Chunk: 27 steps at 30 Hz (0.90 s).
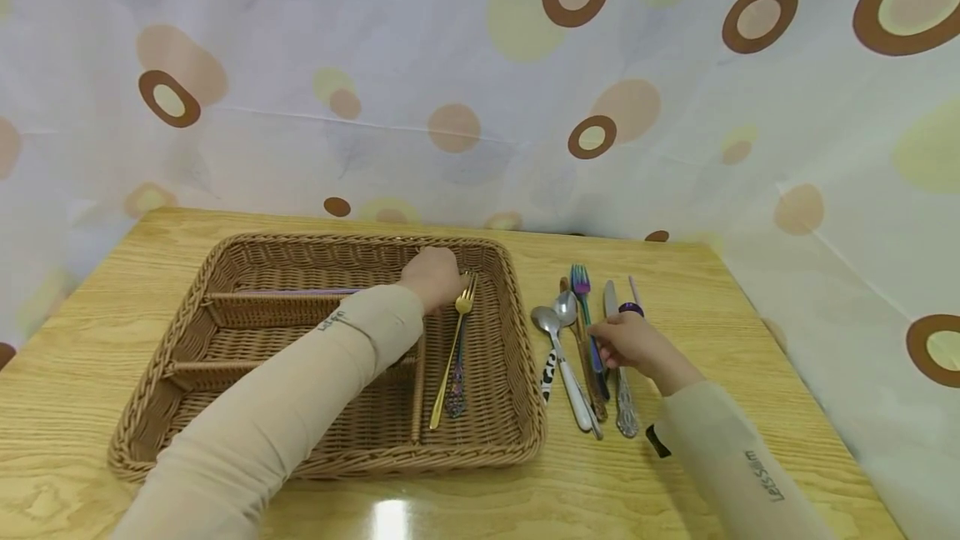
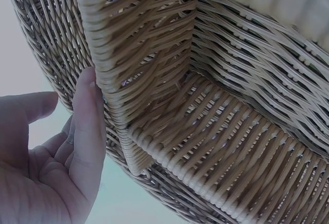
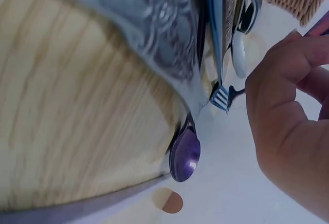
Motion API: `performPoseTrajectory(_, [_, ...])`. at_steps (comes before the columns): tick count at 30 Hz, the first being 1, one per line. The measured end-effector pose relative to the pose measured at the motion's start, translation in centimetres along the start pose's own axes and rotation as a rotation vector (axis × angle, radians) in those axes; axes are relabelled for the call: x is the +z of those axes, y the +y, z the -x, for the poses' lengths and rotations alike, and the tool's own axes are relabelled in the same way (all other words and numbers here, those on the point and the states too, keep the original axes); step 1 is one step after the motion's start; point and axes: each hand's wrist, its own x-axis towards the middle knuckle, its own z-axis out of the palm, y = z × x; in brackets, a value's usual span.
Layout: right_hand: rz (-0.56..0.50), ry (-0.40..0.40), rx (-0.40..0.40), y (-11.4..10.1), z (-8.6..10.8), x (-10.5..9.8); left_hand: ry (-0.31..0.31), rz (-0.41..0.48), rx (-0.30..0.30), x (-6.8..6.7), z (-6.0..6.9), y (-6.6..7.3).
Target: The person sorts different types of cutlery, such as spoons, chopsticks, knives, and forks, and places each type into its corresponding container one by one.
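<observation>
fingers of left hand (image 1: 435, 277) are relaxed over woven brown wicker basket (image 1: 527, 348); right hand (image 1: 632, 343) pinches slim rainbow-metal fork (image 1: 581, 283).

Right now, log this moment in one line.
left hand: empty, beside woven divider | right hand: pinching iridescent fork | gold fork: inside wicker basket

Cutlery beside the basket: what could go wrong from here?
Lifting the rainbow fork at the right grip could drag the spoon beside it, as they lie close together. The left grip, near the gold fork in the basket, might knock it.
</observation>
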Motion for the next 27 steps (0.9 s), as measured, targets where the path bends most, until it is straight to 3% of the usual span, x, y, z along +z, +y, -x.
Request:
performPoseTrajectory(6, [-0.089, -0.008, -0.033, -0.4, 0.5, -0.1, -0.004, 0.02, 0.004, 0.0, -0.1, -0.1])
performPoseTrajectory(23, [-0.074, -0.047, -0.113, -3.2, 2.2, 1.8, -0.021, 0.035, 0.015, -0.3, -0.1, 0.1])
performPoseTrajectory(27, [-0.065, -0.062, -0.133, -3.8, 2.6, 2.4, -0.01, 0.084, 0.044, -0.5, 0.0, 0.0])
